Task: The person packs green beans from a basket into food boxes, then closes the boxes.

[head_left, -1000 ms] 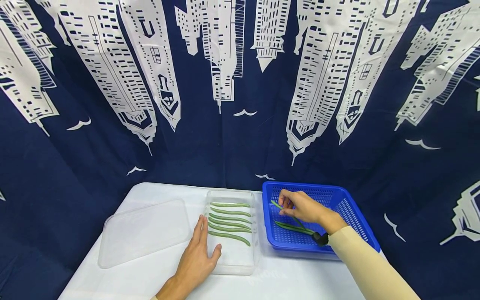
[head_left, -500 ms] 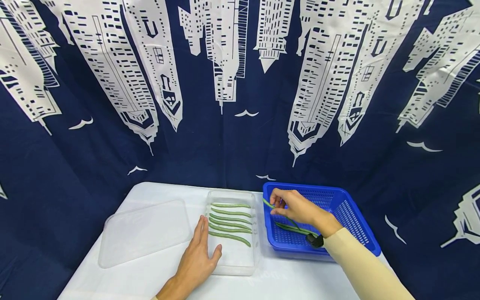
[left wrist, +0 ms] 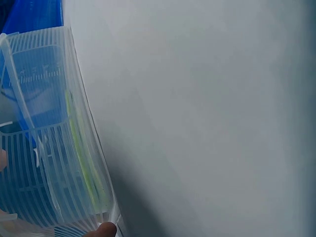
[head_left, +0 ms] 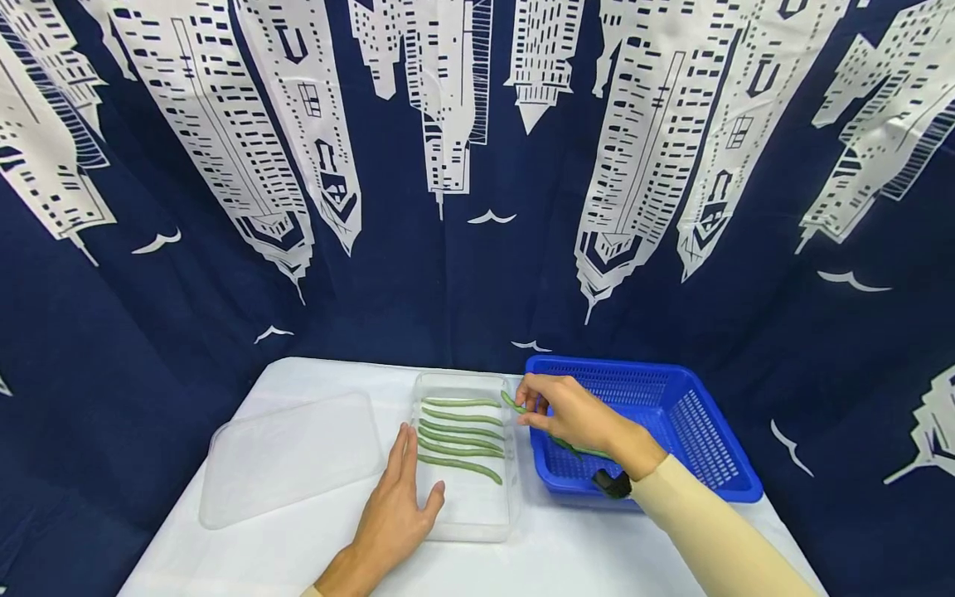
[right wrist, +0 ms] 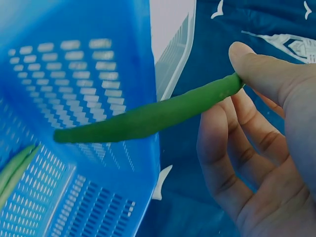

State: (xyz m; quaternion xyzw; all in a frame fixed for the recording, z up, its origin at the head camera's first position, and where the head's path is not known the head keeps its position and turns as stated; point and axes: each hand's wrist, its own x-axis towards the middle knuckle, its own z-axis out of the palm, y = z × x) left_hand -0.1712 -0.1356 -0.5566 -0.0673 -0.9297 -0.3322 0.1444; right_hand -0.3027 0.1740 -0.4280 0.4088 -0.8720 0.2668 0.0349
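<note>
My right hand (head_left: 570, 410) pinches one green bean (right wrist: 153, 114) between thumb and fingers. It is over the left rim of the blue basket (head_left: 724, 435), and the bean's tip points toward the clear plastic container (head_left: 470, 531). Inside that container several green beans (head_left: 461, 429) lie side by side, spaced apart, crosswise. My left hand (head_left: 395, 514) rests against the container's left side with its fingers straight and the thumb spread toward the front part. More green beans (right wrist: 17, 170) lie in the basket, partly hidden by the right hand in the head view.
A clear flat lid (head_left: 291, 460) lies on the white table (head_left: 298, 564) left of the container. Close behind the table hangs a dark blue curtain (head_left: 403, 307) with white buildings. The basket stands right of the container with a narrow gap between them.
My right hand has moved left with the bean, from above the basket's inside to its left rim near the container. My left hand has stayed in place at the container.
</note>
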